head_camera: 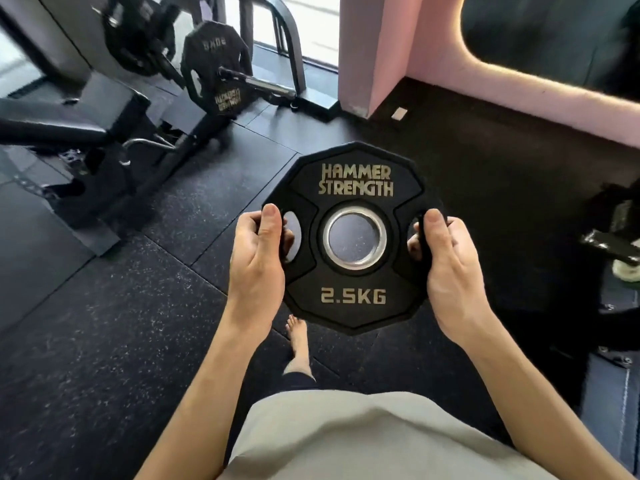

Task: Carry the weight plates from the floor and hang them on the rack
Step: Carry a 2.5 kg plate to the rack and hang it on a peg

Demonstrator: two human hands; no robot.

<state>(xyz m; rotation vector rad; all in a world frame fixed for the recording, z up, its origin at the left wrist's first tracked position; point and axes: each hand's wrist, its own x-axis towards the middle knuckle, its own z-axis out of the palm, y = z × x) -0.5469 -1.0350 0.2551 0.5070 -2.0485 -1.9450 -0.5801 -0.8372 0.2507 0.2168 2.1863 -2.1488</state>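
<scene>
A black 2.5 kg weight plate with gold lettering and a steel centre ring is held up in front of me, face towards the camera. My left hand grips its left handle slot, thumb on the front and fingers through the slot. My right hand grips the right handle slot the same way. At the back left a bigger black plate hangs on a steel peg of a machine. A second plate hangs further left.
A padded bench and its black frame fill the left side. A pink pillar and wall stand at the back right. Dark equipment sits at the right edge. The floor is black rubber tiles; my bare foot shows below the plate.
</scene>
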